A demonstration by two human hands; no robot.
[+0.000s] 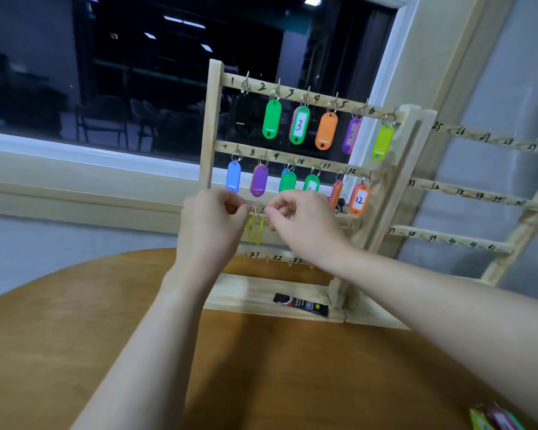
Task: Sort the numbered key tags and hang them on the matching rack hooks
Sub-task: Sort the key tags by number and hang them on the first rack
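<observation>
A wooden key rack (211,125) with numbered rails stands on the round table (75,321). Coloured tags hang on its top two rails, among them a green tag marked 3 (299,125) and an orange tag marked 12 (358,199). At the third rail, my left hand (213,223) pinches the metal ring of a yellow tag (251,229). My right hand (302,223) pinches the ring of a second yellow tag (261,231) right beside it. Both yellow tags hang edge-on between my hands. The hooks there are hidden by my fingers.
A second wooden rack (479,193), numbered from 25 upward, leans at the right with bare hooks. A small black packet (300,305) lies on the first rack's base. A few loose tags (494,418) lie at the table's near right edge. A dark window is behind.
</observation>
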